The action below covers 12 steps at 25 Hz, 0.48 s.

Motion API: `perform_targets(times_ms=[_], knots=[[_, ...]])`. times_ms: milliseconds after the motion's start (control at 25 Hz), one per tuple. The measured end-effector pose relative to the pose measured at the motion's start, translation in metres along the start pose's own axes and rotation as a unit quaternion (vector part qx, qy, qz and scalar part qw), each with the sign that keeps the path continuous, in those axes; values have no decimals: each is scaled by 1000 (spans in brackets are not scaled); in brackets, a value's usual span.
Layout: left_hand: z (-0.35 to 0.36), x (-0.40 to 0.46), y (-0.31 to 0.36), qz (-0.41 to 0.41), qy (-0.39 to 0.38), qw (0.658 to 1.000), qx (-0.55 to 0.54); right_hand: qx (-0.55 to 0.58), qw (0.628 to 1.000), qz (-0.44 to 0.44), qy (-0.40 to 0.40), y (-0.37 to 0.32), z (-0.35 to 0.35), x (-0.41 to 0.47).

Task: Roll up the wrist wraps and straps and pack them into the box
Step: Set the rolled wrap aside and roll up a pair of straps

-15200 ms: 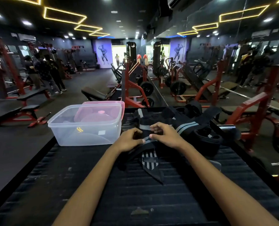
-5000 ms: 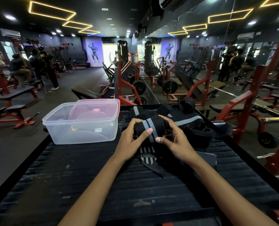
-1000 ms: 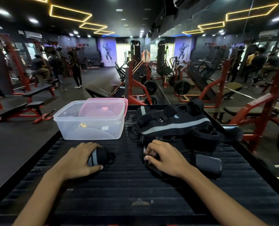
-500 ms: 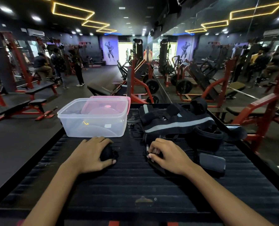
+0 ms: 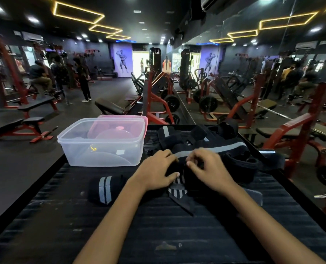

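Observation:
A rolled black wrist wrap with grey stripes (image 5: 105, 189) lies on the black ribbed table (image 5: 158, 225), left of my arms. A clear plastic box (image 5: 103, 143) stands behind it with a pink lid (image 5: 124, 119) leaning at its back. Both hands work at a black strap with striped end (image 5: 177, 189) at the front of the pile of black wraps (image 5: 206, 145). My left hand (image 5: 156, 170) holds the strap, thumb over it. My right hand (image 5: 206, 166) pinches the strap with curled fingers.
A dark flat pad (image 5: 253, 196) lies at the right by my right forearm. The table's right edge borders a mirror wall. Red gym machines, benches and people stand beyond the table on the left and far side.
My left hand let go of the rolled wrap, which now lies on the table, and moved right to the strap. My right hand moved slightly away from me on the strap.

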<state>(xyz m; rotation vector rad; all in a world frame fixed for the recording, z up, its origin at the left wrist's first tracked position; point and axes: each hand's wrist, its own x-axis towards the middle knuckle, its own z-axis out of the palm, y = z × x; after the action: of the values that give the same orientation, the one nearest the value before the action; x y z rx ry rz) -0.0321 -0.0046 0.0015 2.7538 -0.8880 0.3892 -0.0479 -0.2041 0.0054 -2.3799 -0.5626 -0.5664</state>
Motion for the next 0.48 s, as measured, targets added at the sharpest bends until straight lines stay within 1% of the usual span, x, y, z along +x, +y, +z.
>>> perform_targets(times_ms=[80, 120, 160, 240, 320, 360, 480], knots=[[8, 4, 0, 5, -4, 1000, 5, -42, 997, 19, 58, 15, -12, 29], [11, 3, -1, 10, -9, 1000, 14, -74, 994, 39, 75, 26, -18, 46], [13, 2, 0, 13, -19, 999, 27, -115, 988, 75, 72, 38, -23, 62], [15, 0, -2, 17, -31, 998, 43, -179, 969, 169, 8, 61, -28, 91], [15, 0, -2, 21, -32, 998, 48, -178, 952, 241, -56, 76, -26, 107], [15, 0, -1, 23, -33, 998, 52, -179, 947, 258, -69, 81, -22, 112], [16, -1, -1, 26, -38, 997, 59, -193, 944, 261, -52, 84, -18, 120]])
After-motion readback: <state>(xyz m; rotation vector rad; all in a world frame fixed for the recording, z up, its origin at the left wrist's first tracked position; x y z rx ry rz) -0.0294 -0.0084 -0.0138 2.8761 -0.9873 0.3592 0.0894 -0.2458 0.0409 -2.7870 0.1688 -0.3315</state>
